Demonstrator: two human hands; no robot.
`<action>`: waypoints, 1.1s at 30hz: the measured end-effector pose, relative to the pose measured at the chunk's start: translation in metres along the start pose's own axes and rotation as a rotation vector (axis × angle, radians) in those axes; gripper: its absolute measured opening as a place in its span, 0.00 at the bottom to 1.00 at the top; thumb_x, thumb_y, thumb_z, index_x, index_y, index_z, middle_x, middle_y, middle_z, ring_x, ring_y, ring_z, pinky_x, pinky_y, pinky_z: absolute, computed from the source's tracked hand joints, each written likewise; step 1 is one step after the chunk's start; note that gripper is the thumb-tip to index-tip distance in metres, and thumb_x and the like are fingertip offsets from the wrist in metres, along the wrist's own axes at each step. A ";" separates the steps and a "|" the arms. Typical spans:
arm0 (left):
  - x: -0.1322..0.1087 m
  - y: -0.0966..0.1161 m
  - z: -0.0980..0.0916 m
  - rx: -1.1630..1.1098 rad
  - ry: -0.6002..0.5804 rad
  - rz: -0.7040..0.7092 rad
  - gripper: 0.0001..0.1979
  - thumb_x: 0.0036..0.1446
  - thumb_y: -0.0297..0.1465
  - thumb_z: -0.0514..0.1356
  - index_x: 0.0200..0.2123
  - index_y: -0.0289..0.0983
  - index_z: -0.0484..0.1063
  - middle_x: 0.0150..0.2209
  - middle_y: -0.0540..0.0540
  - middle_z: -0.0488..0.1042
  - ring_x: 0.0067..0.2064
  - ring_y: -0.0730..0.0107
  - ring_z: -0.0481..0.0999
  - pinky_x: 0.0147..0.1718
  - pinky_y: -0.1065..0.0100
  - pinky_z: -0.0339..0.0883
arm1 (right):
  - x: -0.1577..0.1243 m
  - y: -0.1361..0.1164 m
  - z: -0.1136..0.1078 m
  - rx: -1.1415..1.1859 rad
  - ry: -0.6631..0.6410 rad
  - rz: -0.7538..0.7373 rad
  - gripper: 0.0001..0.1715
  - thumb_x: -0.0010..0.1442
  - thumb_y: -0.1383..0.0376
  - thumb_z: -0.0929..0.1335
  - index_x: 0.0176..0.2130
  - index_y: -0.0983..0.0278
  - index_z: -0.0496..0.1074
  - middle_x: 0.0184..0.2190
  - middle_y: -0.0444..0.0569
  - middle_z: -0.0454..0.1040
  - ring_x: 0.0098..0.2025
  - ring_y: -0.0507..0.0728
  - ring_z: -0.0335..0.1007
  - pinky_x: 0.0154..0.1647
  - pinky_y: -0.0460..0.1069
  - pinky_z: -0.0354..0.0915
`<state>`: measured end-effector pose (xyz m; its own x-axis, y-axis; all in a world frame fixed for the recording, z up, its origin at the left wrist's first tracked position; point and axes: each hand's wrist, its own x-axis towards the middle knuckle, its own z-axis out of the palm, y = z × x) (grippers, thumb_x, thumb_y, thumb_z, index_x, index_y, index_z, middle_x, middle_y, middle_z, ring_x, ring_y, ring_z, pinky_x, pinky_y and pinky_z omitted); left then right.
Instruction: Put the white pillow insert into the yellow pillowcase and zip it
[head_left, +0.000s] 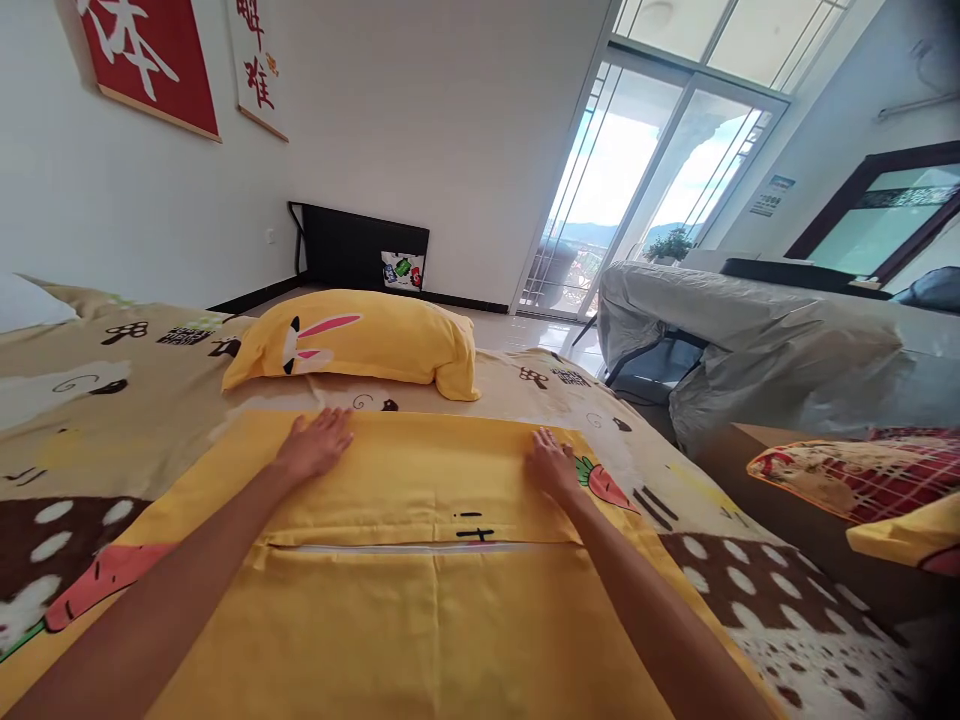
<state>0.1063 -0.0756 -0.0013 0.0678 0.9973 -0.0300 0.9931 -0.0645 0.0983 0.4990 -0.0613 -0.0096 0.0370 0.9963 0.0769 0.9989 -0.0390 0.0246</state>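
A yellow pillowcase (420, 470) lies spread flat on the bed, with carrot prints near its sides. A long slit with a whitish strip (420, 548) runs across it. My left hand (319, 443) rests flat on its upper left part, fingers stretched out. On the upper right, beside a carrot print, my right hand (553, 462) lies palm down with its fingers extended. Neither hand grips anything. Just beyond the pillowcase sits a plump yellow pillow (382, 340) with a rabbit print.
The bed has a beige and brown patterned sheet (150, 400). To the right stand a brown box (787, 500) with folded red fabric (847, 470) and plastic-covered furniture (787, 330). A black folded board (360, 245) leans against the back wall near glass doors (637, 180).
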 end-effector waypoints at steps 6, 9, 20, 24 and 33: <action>0.022 0.103 0.029 -0.059 -0.099 0.258 0.28 0.63 0.38 0.40 0.66 0.39 0.48 0.67 0.47 0.45 0.68 0.66 0.45 0.64 0.53 0.42 | -0.005 -0.142 0.017 0.193 -0.015 -0.429 0.28 0.64 0.62 0.55 0.62 0.57 0.56 0.65 0.44 0.55 0.66 0.48 0.45 0.62 0.49 0.47; 0.027 0.080 0.034 -0.070 -0.082 0.204 0.29 0.64 0.40 0.37 0.66 0.41 0.45 0.68 0.49 0.41 0.68 0.68 0.42 0.64 0.54 0.39 | 0.004 -0.131 0.023 0.225 -0.044 -0.410 0.29 0.66 0.59 0.53 0.64 0.58 0.54 0.66 0.45 0.51 0.67 0.50 0.43 0.64 0.52 0.45; 0.012 -0.112 0.022 0.006 -0.025 -0.328 0.30 0.64 0.42 0.36 0.67 0.39 0.43 0.68 0.48 0.41 0.68 0.64 0.42 0.62 0.49 0.43 | 0.037 0.057 0.040 0.166 -0.092 -0.002 0.33 0.66 0.54 0.51 0.67 0.59 0.45 0.69 0.46 0.40 0.70 0.54 0.32 0.67 0.57 0.36; 0.004 -0.106 0.012 0.047 0.008 -0.409 0.30 0.65 0.41 0.35 0.66 0.36 0.45 0.68 0.44 0.41 0.68 0.61 0.43 0.62 0.45 0.42 | 0.032 0.070 0.036 0.083 -0.092 0.181 0.35 0.66 0.52 0.50 0.68 0.60 0.42 0.69 0.48 0.38 0.70 0.56 0.33 0.66 0.60 0.38; -0.018 0.047 0.017 0.060 -0.012 0.017 0.29 0.64 0.38 0.38 0.67 0.36 0.41 0.68 0.50 0.39 0.69 0.72 0.40 0.65 0.57 0.36 | -0.023 -0.049 0.007 0.136 0.000 -0.186 0.33 0.66 0.59 0.54 0.66 0.68 0.49 0.67 0.56 0.44 0.69 0.58 0.39 0.65 0.58 0.39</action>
<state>0.1537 -0.0975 -0.0128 0.0856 0.9955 -0.0407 0.9957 -0.0840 0.0394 0.4491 -0.0822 -0.0193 -0.1482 0.9854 0.0833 0.9831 0.1560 -0.0963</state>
